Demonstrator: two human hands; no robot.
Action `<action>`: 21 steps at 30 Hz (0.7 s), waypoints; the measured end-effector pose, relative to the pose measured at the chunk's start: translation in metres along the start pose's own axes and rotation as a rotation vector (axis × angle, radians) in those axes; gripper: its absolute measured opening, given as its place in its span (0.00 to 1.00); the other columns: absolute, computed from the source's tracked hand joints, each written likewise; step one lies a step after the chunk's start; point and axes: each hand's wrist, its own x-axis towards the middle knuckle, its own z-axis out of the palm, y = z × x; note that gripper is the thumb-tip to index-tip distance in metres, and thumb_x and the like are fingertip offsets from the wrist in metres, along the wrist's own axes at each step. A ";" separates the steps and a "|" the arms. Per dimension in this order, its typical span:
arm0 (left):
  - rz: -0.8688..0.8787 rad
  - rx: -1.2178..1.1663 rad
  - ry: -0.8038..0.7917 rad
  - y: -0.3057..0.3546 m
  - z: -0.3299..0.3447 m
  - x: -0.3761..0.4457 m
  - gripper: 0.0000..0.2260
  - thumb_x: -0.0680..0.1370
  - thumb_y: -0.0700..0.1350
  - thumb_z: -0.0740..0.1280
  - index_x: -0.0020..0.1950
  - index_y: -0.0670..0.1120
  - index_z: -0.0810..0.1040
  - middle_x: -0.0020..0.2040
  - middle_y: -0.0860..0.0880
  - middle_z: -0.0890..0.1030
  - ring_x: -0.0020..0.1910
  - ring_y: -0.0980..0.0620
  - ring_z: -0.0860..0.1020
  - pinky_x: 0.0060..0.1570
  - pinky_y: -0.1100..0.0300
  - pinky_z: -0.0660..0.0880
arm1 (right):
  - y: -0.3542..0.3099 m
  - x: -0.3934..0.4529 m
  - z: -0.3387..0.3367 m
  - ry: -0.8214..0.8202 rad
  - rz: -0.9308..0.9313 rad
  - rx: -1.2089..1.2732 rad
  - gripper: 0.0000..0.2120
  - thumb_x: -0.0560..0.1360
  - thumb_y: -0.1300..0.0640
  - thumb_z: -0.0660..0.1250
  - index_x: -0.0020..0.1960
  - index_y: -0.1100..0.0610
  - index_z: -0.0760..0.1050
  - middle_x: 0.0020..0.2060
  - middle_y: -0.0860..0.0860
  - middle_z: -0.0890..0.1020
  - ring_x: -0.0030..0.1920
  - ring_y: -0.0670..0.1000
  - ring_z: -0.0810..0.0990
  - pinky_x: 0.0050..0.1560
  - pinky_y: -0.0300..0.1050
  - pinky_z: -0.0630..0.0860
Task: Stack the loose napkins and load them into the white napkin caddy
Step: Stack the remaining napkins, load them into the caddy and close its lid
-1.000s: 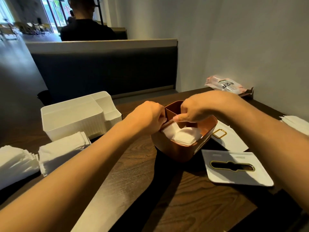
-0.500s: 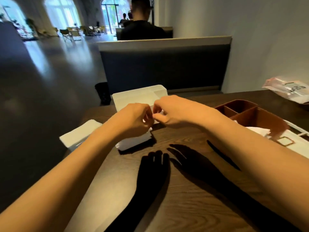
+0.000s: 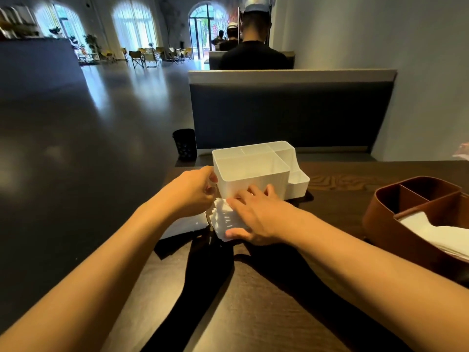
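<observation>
The white napkin caddy (image 3: 243, 182) stands open and empty on the dark wooden table, just beyond my hands. In front of it lies a fanned stack of white napkins (image 3: 223, 221). My right hand (image 3: 256, 215) covers the stack from the right, fingers spread over its top and thumb against its near edge. With curled fingers, my left hand (image 3: 193, 191) holds the stack's far left corner, close to the caddy's left wall. A second stack of napkins (image 3: 181, 226) lies to the left, partly hidden under my left wrist.
A brown caddy (image 3: 380, 217) holding white napkins (image 3: 436, 233) sits at the right. The table's left edge runs just past the second stack. Beyond the table are a dark bench back (image 3: 291, 110), a black bin (image 3: 184, 143) on the floor, and a seated person.
Both hands left the brown caddy and moved left to the white caddy. My right hand, pinching half a second ago, now lies spread over the napkin stack.
</observation>
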 end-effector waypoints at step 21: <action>-0.301 0.035 -0.079 -0.078 0.020 0.021 0.27 0.85 0.60 0.56 0.76 0.43 0.64 0.71 0.39 0.74 0.62 0.41 0.76 0.60 0.48 0.75 | 0.025 0.046 -0.006 -0.198 0.077 0.396 0.16 0.79 0.44 0.68 0.60 0.49 0.68 0.50 0.47 0.77 0.45 0.47 0.73 0.43 0.42 0.69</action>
